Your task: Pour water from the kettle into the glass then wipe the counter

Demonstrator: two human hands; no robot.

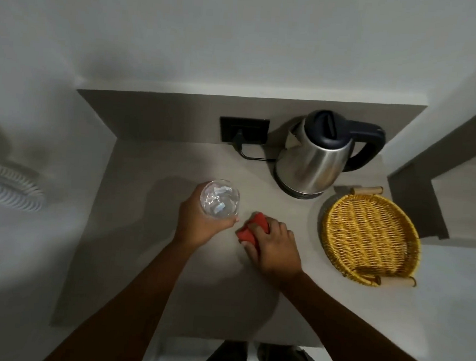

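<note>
**Glass in one hand, red cloth under the other**

The left hand (200, 222) is wrapping around the side of the glass (220, 198), fingers curled to the far side and the thumb tip showing at the near rim; whether the glass is resting on the counter (147, 258) or lifted just off it cannot be told. The glass is looking clear, with pale glints inside. The right hand (273, 249) is pressing down on a red cloth (251, 230), fingers bent over it and bunching it against the counter, so only the cloth's left part is showing. The two hands are sitting near each other, the cloth just right of the glass.

Farther back and to the right, the steel kettle (314, 157) is standing upright on its base, black lid closed, handle pointing right. Its cord is running left to a dark wall socket (244, 130). A yellow wicker basket (368, 237) is lying at the counter's right edge, well apart from the hands.
</note>
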